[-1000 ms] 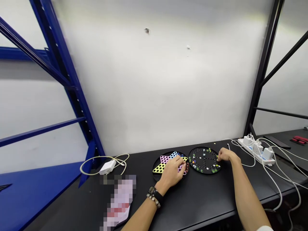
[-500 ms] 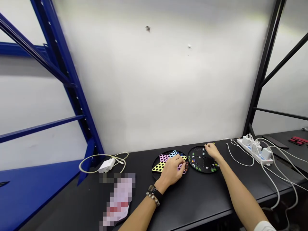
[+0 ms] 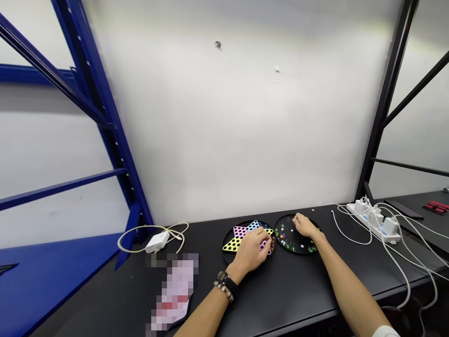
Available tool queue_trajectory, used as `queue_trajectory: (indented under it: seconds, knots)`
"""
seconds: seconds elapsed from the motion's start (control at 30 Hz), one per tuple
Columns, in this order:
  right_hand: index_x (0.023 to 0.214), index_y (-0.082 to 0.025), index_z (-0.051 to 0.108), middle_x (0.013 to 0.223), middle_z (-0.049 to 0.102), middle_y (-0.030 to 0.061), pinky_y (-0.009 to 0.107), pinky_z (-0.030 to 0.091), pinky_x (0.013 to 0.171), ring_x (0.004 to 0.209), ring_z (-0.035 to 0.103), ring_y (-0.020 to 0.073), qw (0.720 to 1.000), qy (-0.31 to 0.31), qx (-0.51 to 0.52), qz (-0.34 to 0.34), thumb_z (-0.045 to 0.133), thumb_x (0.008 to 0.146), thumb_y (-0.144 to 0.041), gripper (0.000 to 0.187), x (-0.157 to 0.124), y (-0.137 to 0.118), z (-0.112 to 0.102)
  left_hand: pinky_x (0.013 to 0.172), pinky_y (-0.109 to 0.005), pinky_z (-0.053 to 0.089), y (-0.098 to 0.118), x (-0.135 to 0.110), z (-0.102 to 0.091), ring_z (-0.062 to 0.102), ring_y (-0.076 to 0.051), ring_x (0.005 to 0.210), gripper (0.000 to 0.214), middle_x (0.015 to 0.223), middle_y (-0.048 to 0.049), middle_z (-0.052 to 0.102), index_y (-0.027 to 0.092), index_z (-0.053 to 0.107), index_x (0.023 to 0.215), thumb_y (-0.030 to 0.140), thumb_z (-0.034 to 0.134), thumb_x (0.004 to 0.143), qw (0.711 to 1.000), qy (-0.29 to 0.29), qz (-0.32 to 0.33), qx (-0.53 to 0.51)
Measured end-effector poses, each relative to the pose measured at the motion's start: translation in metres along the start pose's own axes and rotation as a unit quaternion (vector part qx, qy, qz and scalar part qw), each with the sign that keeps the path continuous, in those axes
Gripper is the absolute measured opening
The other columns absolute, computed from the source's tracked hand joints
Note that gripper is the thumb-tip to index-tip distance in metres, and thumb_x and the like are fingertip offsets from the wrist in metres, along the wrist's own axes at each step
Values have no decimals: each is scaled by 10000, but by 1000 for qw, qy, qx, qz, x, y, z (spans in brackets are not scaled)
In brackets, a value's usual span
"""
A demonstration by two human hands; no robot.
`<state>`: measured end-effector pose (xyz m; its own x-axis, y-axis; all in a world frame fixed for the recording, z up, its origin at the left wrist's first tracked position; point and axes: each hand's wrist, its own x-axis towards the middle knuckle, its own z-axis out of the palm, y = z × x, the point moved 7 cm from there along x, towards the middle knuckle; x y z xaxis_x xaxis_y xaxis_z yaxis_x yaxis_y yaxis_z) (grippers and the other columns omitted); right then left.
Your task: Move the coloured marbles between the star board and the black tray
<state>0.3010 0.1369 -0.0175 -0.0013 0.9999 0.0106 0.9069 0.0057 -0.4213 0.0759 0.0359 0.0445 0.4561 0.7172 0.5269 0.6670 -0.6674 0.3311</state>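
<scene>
Two round black trays lie side by side on the black table (image 3: 287,290). The left one is a Chinese-checkers board (image 3: 238,236) with a pink, blue and yellow star full of holes. My left hand (image 3: 253,249) rests on its right half with the fingers curled at the edge; what they pinch is hidden. The right tray (image 3: 287,239) holds several small coloured marbles. My right hand (image 3: 304,225) lies over its far middle, fingers bent down onto the marbles, and I cannot see whether one is held. A watch and a bead bracelet sit on my left wrist.
A white charger with a looped cable (image 3: 156,238) lies at the left. A blurred-out flat object (image 3: 175,292) sits near the front edge. A white power strip (image 3: 373,220) with plugs and trailing cables is at the right. Blue shelving (image 3: 87,107) stands left, a black frame (image 3: 386,98) right.
My right hand has moved from the right rim of the marble tray leftward to its far middle. My left hand has stayed on the star board.
</scene>
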Motion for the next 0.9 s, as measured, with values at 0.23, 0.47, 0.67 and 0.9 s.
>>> queue_trajectory:
  seconds: [0.23, 0.47, 0.67, 0.9]
  knots:
    - [1269, -163, 426, 1109, 641, 180, 350, 408, 778, 965, 636, 282, 996, 27, -60, 53, 326, 982, -287, 329, 5, 11, -2, 695, -294, 417, 1, 0, -1, 570, -167, 750, 199, 838, -24, 638, 217, 588, 767, 268, 461, 912, 1000, -8, -3, 5]
    - [1271, -142, 461, 1082, 647, 223, 393, 414, 825, 1030, 632, 315, 992, 18, -125, 28, 432, 897, -114, 376, 9, -3, 11, 702, -300, 421, 2, -1, 1, 576, -167, 748, 213, 825, -22, 637, 219, 594, 763, 269, 455, 917, 1000, -5, 1, 7]
    - [970, -172, 522, 821, 612, 98, 303, 416, 648, 737, 598, 201, 984, 72, 157, 52, 466, 910, -254, 117, 16, 11, 2, 722, -294, 435, 3, -2, 0, 581, -161, 762, 196, 849, -18, 644, 219, 598, 772, 244, 470, 917, 1000, -7, 3, 4]
    - [871, -205, 486, 587, 354, -70, 181, 172, 358, 402, 215, 70, 672, -44, 738, -39, 418, 917, -398, 209, 13, 0, -18, 818, -337, 427, 19, 2, 16, 578, -200, 922, 161, 948, -33, 637, 239, 627, 951, 215, 470, 926, 995, -47, 65, 60]
